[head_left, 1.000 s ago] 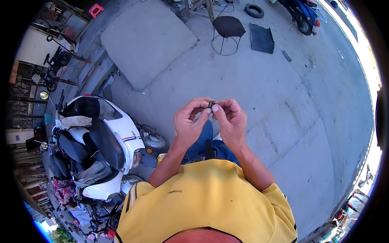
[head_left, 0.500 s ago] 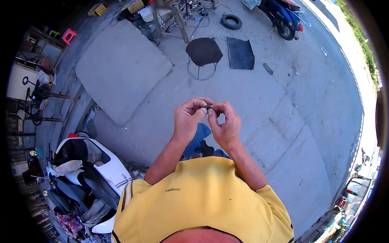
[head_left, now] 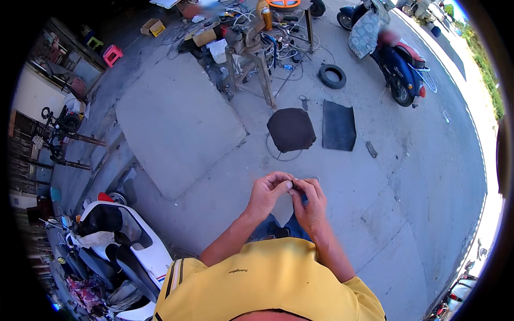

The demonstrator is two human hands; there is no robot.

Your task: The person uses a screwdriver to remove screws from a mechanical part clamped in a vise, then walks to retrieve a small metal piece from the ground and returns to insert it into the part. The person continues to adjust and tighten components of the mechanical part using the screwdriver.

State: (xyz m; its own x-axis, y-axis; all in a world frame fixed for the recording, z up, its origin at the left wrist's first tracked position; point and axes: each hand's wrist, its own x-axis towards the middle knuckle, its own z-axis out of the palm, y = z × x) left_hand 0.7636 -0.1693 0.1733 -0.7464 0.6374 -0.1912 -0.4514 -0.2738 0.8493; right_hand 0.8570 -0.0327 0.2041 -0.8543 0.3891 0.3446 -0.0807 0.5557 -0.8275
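Both of my hands meet in front of my yellow shirt, above my blue trouser legs. A small dark piece (head_left: 294, 185) sits pinched between the fingertips, mostly covered, so its kind does not show. My left hand (head_left: 269, 192) is closed, thumb and forefinger pressed on the piece. My right hand (head_left: 310, 200) grips the same piece from the other side, its fingers bent in. A stool with a dark seat (head_left: 291, 130) stands beyond my hands, out of their reach.
Right of the stool lies a black rubber mat (head_left: 339, 125), with a tire (head_left: 332, 76) behind it. A cluttered wooden workbench (head_left: 262, 80) stands farther back. A blue scooter (head_left: 401, 75) is at far right, a white scooter (head_left: 142, 241) at near left. A concrete slab (head_left: 176, 123) lies left.
The view has tilted up, so the workbench top now shows and my hands sit lower in the picture. My fingers have shifted slightly around the small dark piece, which both hands still pinch.
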